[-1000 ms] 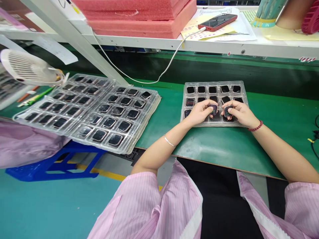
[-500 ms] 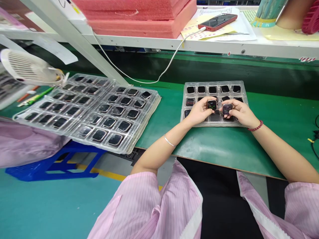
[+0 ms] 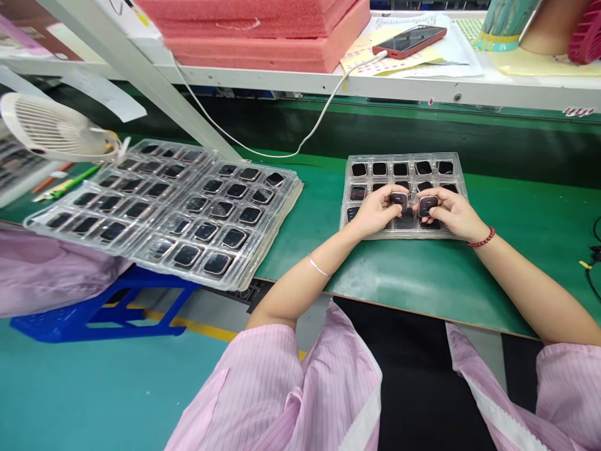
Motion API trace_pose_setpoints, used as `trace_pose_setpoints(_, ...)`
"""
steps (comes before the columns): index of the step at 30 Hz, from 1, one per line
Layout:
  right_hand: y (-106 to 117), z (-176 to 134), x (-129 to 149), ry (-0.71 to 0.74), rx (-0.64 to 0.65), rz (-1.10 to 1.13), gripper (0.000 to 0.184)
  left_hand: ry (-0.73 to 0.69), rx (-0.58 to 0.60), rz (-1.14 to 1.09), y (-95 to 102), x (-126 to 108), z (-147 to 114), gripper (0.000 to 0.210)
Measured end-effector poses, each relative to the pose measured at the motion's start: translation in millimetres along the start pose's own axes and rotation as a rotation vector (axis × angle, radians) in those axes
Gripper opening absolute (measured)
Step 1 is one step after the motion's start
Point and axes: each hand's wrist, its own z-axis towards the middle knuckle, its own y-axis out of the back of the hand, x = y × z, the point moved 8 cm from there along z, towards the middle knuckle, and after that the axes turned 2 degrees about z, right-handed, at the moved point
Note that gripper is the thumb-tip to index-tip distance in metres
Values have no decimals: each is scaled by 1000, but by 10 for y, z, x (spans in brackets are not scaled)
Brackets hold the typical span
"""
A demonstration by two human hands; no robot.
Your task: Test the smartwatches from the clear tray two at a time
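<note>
My left hand (image 3: 378,211) is closed on a smartwatch body (image 3: 399,199), its thumb lying over the dark screen. Beside it my right hand (image 3: 449,212) grips another strapless watch body (image 3: 427,205) by its edges, with faint marks lit on the screen. Both watches are raised a little over a clear plastic tray (image 3: 402,158) on the green bench. Rows of dark square watch bodies sit in the tray's pockets, and my hands cover part of the nearer rows.
Two clear trays (image 3: 253,275) of watch bodies lie to the left, near a white fan (image 3: 51,125). A shelf above carries red foam (image 3: 253,50) and a phone (image 3: 413,41) with a white cable (image 3: 319,119) hanging down. A blue stool (image 3: 107,307) stands at lower left.
My left thumb has moved onto the screen of the watch in that hand, where green marks showed before. The right-hand watch has tilted slightly. Both hands stay over the tray.
</note>
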Motion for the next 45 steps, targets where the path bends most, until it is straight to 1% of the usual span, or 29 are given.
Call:
trace_pose_setpoints(7, -4, 2, 1, 10, 11, -13, 36, 15, 19, -17, -19, -2, -5, 33)
trace_pose_setpoints(25, -13, 0, -9, 4, 30, -27, 33, -22, 54, -35, -29, -1, 0, 31)
trace_pose_setpoints(40, -12, -2, -1, 3, 30, -22, 32, -28, 52, -25, -24, 2, 3, 32)
trace_pose_setpoints(45, -16, 0, 2, 3, 32, -26, 32, -25, 35, -12, -16, 14, 5, 33)
